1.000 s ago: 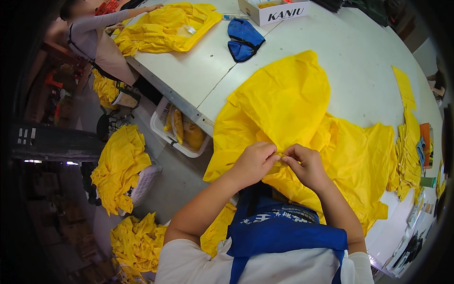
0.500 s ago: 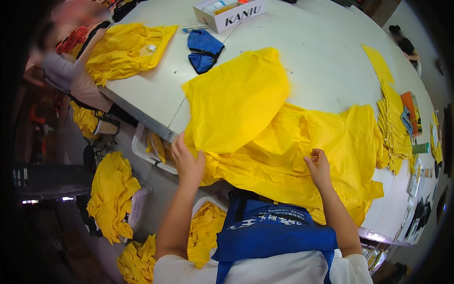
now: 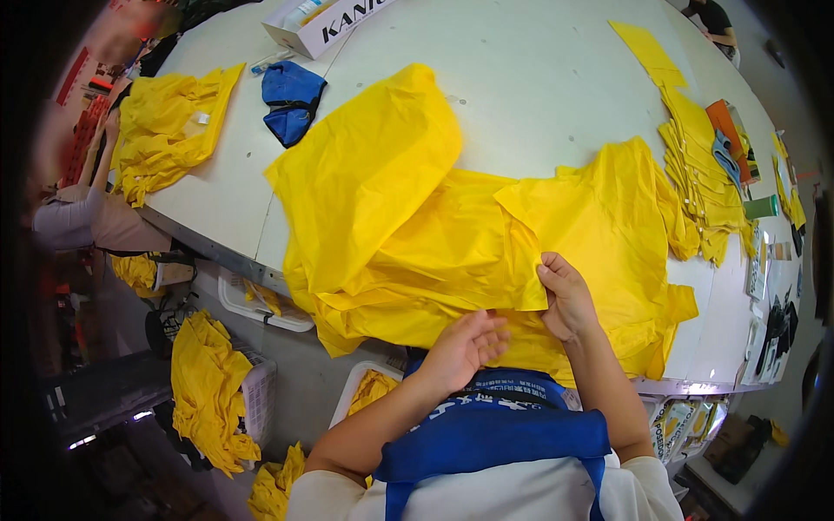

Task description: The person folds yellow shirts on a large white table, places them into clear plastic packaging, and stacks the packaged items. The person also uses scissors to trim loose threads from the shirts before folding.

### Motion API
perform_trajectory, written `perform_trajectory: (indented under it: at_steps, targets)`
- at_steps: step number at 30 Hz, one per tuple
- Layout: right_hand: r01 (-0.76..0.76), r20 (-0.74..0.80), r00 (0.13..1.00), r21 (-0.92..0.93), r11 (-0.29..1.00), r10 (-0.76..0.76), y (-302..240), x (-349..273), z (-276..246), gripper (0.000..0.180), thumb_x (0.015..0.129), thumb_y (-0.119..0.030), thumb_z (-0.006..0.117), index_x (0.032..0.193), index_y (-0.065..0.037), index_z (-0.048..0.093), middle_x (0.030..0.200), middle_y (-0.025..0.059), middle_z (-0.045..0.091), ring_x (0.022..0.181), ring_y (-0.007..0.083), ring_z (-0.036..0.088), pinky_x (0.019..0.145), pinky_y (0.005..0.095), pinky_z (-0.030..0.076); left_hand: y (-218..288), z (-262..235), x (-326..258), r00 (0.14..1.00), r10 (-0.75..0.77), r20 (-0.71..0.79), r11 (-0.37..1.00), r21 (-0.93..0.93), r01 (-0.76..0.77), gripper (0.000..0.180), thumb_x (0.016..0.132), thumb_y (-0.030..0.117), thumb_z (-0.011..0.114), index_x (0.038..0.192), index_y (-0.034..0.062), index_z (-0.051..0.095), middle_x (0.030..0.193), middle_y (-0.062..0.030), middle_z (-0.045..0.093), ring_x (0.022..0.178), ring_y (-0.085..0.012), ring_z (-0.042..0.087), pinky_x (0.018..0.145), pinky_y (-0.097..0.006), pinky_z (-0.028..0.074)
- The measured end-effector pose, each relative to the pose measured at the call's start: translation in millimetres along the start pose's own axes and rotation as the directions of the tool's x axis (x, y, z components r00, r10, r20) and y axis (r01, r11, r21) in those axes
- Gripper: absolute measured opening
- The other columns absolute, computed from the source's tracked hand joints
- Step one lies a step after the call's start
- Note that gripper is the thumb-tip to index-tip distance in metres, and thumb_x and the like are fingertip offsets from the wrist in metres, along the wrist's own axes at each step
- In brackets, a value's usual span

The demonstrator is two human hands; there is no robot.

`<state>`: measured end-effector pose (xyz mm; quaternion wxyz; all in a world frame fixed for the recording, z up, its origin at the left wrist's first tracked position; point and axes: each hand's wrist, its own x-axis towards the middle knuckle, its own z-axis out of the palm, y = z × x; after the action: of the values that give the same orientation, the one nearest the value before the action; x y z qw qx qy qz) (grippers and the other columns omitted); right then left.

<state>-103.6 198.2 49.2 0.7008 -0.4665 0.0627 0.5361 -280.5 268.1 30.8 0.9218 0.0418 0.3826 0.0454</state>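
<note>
A large yellow garment [image 3: 373, 191] of thin, crinkled fabric spreads over the near part of the table, with one wide panel folded across its left side. My right hand [image 3: 568, 297] pinches the edge of a flap of this garment between thumb and fingers. Near the front edge of the garment is my left hand [image 3: 467, 346], open, with its fingers apart and nothing in it. Whether its fingertips touch the fabric I cannot tell. A blue apron [image 3: 495, 443] covers my front, just below the hands.
The white table [image 3: 521, 95] also bears a blue cloth piece [image 3: 291, 100], a white box [image 3: 326, 26], a stack of yellow pieces [image 3: 704, 191] and a green roll [image 3: 762, 207]. At left a co-worker handles another yellow garment [image 3: 169, 130]. Baskets of yellow fabric [image 3: 208, 391] stand below.
My left hand has let go of the garment's left side and moved right, toward my right hand. My right hand has taken hold of the flap's edge. The view has shifted.
</note>
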Motion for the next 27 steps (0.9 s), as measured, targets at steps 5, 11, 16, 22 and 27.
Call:
perform_trajectory:
  at_steps: [5, 11, 16, 22, 27]
  targets:
    - [-0.008, 0.006, 1.000, -0.106, 0.994, 0.009, -13, -17, -8, 0.011, 0.092, -0.009, 0.054, 0.103, -0.007, 0.052, 0.087, 0.0011, 0.059, 0.075, 0.0098, 0.058, 0.065, 0.0230, 0.049, -4, 14, 33, 0.964, 0.251, -0.085, 0.965, -0.054, -0.256, 0.012, 0.092, 0.016, 0.055, 0.103, 0.0098, 0.055, 0.101, -0.0077, 0.062, 0.093, -0.0228, 0.061, 0.079, -0.040, 0.052]
    - [0.435, -0.165, 0.781, -0.548, 0.715, -0.602, -78, -33, -153, 0.016, 0.092, -0.012, 0.054, 0.107, -0.007, 0.053, 0.086, -0.0011, 0.055, 0.078, 0.0085, 0.054, 0.067, 0.0225, 0.045, -3, 30, 16, 0.913, 0.408, 0.025, 0.911, 0.049, -0.409, 0.018, 0.090, 0.007, 0.048, 0.107, 0.0073, 0.055, 0.111, -0.0098, 0.062, 0.100, -0.0239, 0.060, 0.084, -0.043, 0.050]
    - [-0.267, -0.436, 0.282, -0.891, 0.367, -0.855, -121, -117, -428, 0.032, 0.080, 0.005, 0.048, 0.111, 0.000, 0.056, 0.105, 0.0136, 0.061, 0.098, 0.0239, 0.058, 0.086, 0.0324, 0.046, -5, 46, 0, 0.900, 0.435, 0.017, 0.891, 0.139, -0.433, 0.022, 0.090, 0.009, 0.049, 0.112, 0.0074, 0.053, 0.110, -0.0074, 0.061, 0.099, -0.0217, 0.059, 0.085, -0.037, 0.049]
    - [-0.223, -0.248, 0.686, -0.966, 0.128, -0.684, -92, -120, -413, 0.029, 0.083, 0.003, 0.050, 0.111, -0.002, 0.054, 0.102, 0.0176, 0.062, 0.092, 0.0334, 0.061, 0.076, 0.0390, 0.049, -5, 54, -9, 0.874, 0.478, 0.084, 0.852, 0.200, -0.485, 0.024, 0.089, 0.006, 0.054, 0.113, 0.0087, 0.054, 0.107, -0.0079, 0.063, 0.093, -0.0212, 0.061, 0.082, -0.037, 0.049]
    - [-0.203, -0.121, 0.724, -0.978, -0.042, -0.679, -78, -124, -408, 0.026, 0.082, 0.005, 0.050, 0.108, 0.001, 0.054, 0.098, 0.0184, 0.059, 0.085, 0.0342, 0.059, 0.072, 0.0380, 0.049, -4, 62, -14, 0.851, 0.506, 0.142, 0.833, 0.174, -0.525, 0.026, 0.088, 0.007, 0.056, 0.114, 0.0071, 0.054, 0.106, -0.0096, 0.064, 0.094, -0.0221, 0.063, 0.083, -0.037, 0.050]
